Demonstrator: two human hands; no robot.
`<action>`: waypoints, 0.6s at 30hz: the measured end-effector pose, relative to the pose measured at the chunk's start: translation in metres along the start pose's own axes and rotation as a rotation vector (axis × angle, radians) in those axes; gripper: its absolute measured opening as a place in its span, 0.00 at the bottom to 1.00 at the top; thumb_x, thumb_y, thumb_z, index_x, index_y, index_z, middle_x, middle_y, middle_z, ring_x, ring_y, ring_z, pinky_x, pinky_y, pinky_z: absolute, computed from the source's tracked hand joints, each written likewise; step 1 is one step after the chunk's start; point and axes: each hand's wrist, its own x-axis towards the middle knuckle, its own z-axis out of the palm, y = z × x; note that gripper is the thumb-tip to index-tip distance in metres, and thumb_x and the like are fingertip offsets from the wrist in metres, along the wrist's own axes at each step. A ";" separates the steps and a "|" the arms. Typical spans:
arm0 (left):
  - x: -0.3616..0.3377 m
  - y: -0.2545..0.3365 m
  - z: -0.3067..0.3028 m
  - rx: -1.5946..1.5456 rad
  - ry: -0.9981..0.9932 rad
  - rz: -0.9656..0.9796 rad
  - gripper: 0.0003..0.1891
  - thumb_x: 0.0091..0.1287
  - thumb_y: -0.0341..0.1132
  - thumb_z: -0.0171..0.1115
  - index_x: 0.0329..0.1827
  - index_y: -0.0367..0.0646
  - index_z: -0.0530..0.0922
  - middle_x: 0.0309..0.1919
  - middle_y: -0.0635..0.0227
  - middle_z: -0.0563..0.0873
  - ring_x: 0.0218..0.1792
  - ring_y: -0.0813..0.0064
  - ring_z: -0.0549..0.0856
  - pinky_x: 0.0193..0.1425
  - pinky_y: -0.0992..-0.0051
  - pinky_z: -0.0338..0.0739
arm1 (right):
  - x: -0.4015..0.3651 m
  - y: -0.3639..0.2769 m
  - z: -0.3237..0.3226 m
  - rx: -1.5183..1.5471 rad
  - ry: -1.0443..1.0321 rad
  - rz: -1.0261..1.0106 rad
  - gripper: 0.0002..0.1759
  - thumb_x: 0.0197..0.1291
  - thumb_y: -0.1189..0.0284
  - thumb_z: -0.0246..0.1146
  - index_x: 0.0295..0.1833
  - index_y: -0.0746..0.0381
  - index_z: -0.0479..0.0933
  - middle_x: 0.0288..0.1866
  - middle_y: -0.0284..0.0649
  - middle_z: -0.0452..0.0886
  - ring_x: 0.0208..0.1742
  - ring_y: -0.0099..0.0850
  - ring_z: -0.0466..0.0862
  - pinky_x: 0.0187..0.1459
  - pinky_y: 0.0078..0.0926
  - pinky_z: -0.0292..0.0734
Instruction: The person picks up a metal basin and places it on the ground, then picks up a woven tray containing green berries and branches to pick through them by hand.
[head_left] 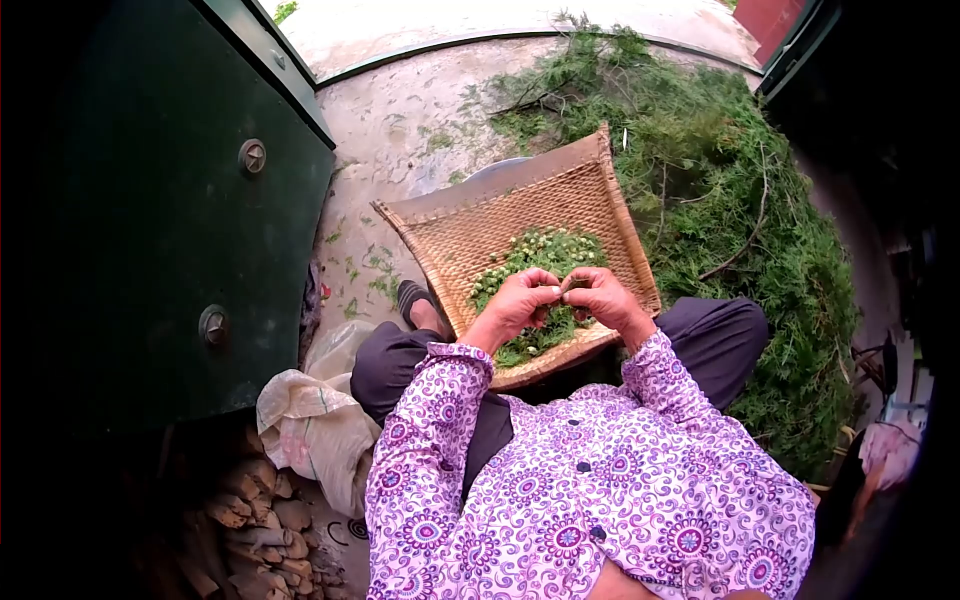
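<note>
A woven winnowing basket (450,245) rests across my lap, its far edge tilted up. Inside it lies a heap of small pale green cones and green leaf bits (555,248). Above this heap, my left hand (515,308) and my right hand (605,300) meet, thumbs and fingertips pinched together. Whatever is between the fingers is too small to make out. Both hands stay above the basket's near half.
Cut evergreen branches (700,170) are piled on the right. A dark green metal door (190,240) stands at left. Below it are a pale woven sack (320,435) and split firewood (265,520). Leaf scraps dot the concrete floor (385,130).
</note>
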 end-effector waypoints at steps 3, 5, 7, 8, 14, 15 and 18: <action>0.000 0.000 -0.001 0.029 0.049 -0.007 0.06 0.60 0.34 0.60 0.34 0.42 0.74 0.20 0.74 0.75 0.13 0.84 0.71 0.13 0.83 0.63 | -0.001 -0.004 0.004 -0.017 0.021 0.007 0.02 0.48 0.78 0.59 0.30 0.64 0.76 0.17 0.28 0.71 0.17 0.17 0.70 0.18 0.15 0.63; -0.002 0.002 0.000 0.130 0.039 -0.026 0.05 0.60 0.32 0.60 0.32 0.42 0.74 0.19 0.73 0.76 0.12 0.84 0.70 0.12 0.83 0.63 | 0.008 0.007 -0.005 -0.253 0.108 -0.099 0.02 0.47 0.78 0.59 0.29 0.64 0.76 0.17 0.28 0.71 0.17 0.16 0.69 0.18 0.15 0.63; -0.005 0.005 0.000 0.123 0.052 -0.052 0.04 0.59 0.31 0.60 0.32 0.42 0.74 0.19 0.73 0.76 0.12 0.83 0.70 0.12 0.82 0.63 | 0.008 0.002 -0.013 -0.435 0.248 -0.173 0.02 0.45 0.78 0.58 0.27 0.65 0.76 0.16 0.27 0.71 0.17 0.15 0.68 0.18 0.15 0.62; -0.005 0.007 -0.001 0.116 0.063 -0.077 0.03 0.58 0.29 0.59 0.32 0.41 0.74 0.19 0.72 0.76 0.11 0.83 0.70 0.12 0.82 0.62 | 0.006 -0.004 -0.018 -0.382 0.303 -0.140 0.03 0.45 0.78 0.58 0.26 0.65 0.76 0.16 0.27 0.71 0.17 0.14 0.67 0.18 0.14 0.61; 0.001 0.001 -0.015 0.106 0.369 0.039 0.06 0.53 0.25 0.58 0.34 0.42 0.74 0.22 0.73 0.76 0.19 0.82 0.76 0.16 0.81 0.69 | -0.025 -0.014 -0.119 -0.430 0.742 -0.374 0.08 0.51 0.75 0.62 0.37 0.66 0.77 0.20 0.28 0.75 0.19 0.14 0.70 0.20 0.12 0.65; 0.002 0.001 -0.015 0.128 0.463 0.032 0.13 0.53 0.26 0.58 0.43 0.41 0.73 0.23 0.73 0.75 0.20 0.83 0.73 0.16 0.82 0.66 | -0.033 -0.016 -0.137 -0.817 0.898 -0.312 0.14 0.48 0.73 0.63 0.42 0.66 0.77 0.23 0.36 0.80 0.22 0.23 0.78 0.26 0.21 0.73; 0.014 -0.011 -0.028 0.322 0.613 0.098 0.23 0.54 0.29 0.59 0.55 0.40 0.69 0.24 0.74 0.73 0.18 0.84 0.68 0.17 0.81 0.63 | -0.045 0.011 -0.185 -1.772 0.888 -0.383 0.17 0.42 0.70 0.63 0.40 0.66 0.78 0.29 0.47 0.81 0.34 0.42 0.82 0.38 0.37 0.75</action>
